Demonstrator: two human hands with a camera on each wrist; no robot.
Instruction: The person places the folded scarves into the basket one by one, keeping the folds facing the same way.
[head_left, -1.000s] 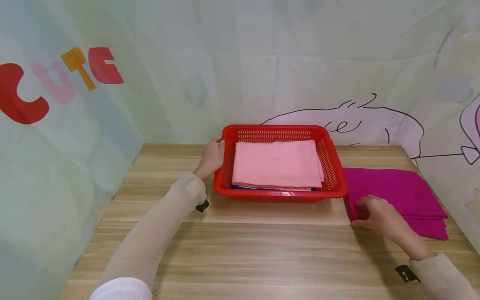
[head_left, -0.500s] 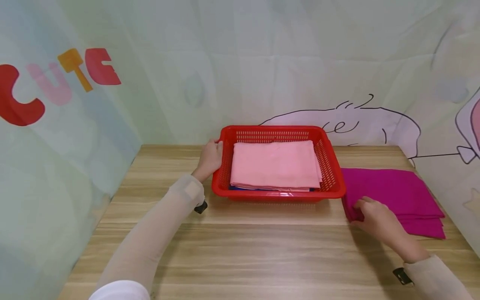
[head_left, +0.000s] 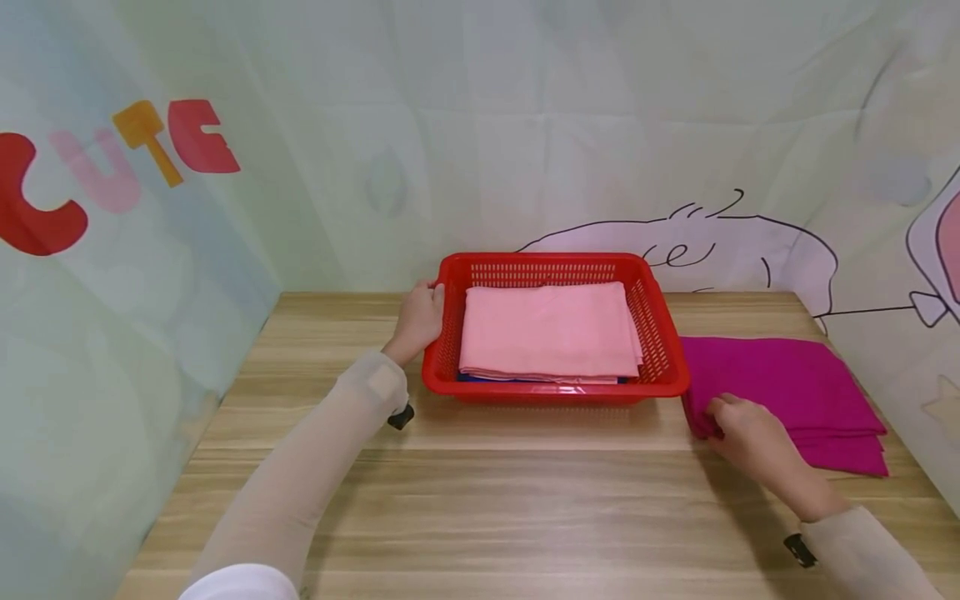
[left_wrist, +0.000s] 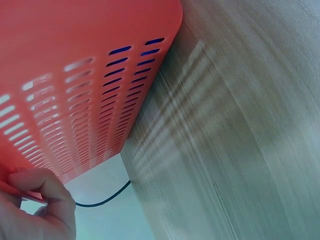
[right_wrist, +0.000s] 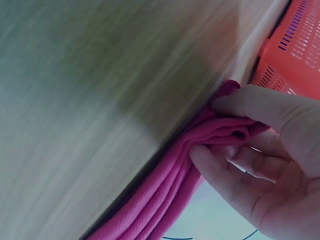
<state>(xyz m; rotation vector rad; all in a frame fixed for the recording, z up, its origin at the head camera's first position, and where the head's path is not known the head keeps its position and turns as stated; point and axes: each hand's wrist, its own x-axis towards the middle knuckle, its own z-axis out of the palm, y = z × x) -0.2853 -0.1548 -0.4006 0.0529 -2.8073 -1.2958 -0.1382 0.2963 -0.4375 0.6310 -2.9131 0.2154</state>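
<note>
A red plastic basket with slotted walls stands on the table; inside lies a folded pink cloth with a strip of blue cloth showing beneath it. My left hand grips the basket's left rim, its fingers curled over the edge in the left wrist view. To the right of the basket lies a folded magenta cloth. My right hand pinches its near left corner; in the right wrist view the cloth's layers are bunched between thumb and fingers.
The wood-grain table ends at the back against a printed curtain. Coloured letters are on the left curtain. A thin dark cable shows past the table in the left wrist view.
My right hand's thumb and fingers have closed on the magenta cloth's corner, which is slightly raised and gathered. My left hand stays on the basket rim. The head view has shifted slightly.
</note>
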